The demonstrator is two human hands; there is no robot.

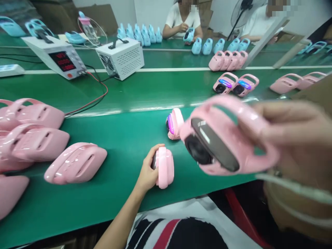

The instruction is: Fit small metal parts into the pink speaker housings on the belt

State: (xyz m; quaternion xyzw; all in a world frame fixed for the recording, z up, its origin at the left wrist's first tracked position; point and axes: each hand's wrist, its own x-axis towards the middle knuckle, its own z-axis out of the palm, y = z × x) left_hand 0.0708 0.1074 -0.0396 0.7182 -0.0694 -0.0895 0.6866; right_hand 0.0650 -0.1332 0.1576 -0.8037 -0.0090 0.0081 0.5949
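Note:
My left hand is closed around a pink portable speaker at the table's near side, its handle facing up toward me. Close to the camera, my right hand grips a second pink speaker by its carrying handle, raised and tilted. Its round black driver and unlit dark strip show on the front; the hand is slightly blurred. Just beyond my left hand stands a pink speaker with a lit purple strip.
Several pink speakers lie at left. Two lit ones stand farther back. A power supply with red and black leads and a white vented box sit behind. Across the table, a person handles a blue speaker.

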